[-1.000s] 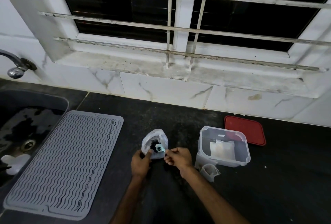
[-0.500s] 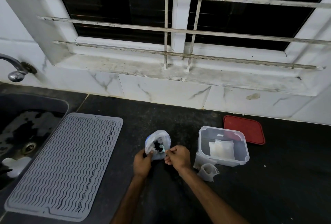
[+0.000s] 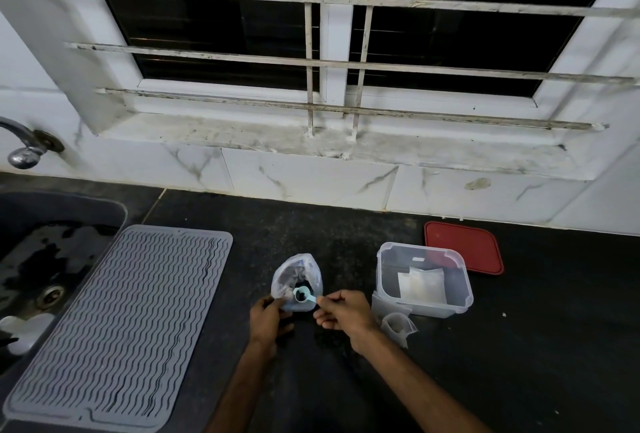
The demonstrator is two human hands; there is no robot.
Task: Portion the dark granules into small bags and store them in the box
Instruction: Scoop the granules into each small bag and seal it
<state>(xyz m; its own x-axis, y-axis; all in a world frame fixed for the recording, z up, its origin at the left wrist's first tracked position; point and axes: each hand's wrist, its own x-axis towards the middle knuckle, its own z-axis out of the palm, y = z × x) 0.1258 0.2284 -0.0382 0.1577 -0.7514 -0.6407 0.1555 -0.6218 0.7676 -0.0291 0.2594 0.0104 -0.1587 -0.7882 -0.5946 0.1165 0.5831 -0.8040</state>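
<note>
A clear plastic bag [image 3: 297, 277] holding dark granules stands open on the black counter. My left hand [image 3: 268, 318] pinches its near left edge. My right hand [image 3: 343, 311] grips the handle of a small light-blue scoop [image 3: 302, 295], whose bowl carries dark granules at the bag's mouth. To the right stands a clear plastic box [image 3: 424, 280] with white packets inside. A small empty clear bag [image 3: 398, 327] stands in front of the box, just right of my right wrist.
A red lid [image 3: 464, 247] lies flat behind the box. A grey ribbed drying mat [image 3: 124, 322] covers the counter on the left, next to a dark sink [image 3: 38, 252] with a tap [image 3: 24, 152]. A tiled wall and barred window rise behind.
The scoop dipped into the bag's granules and has come back up to the bag's mouth with a load. My left hand kept its hold on the bag.
</note>
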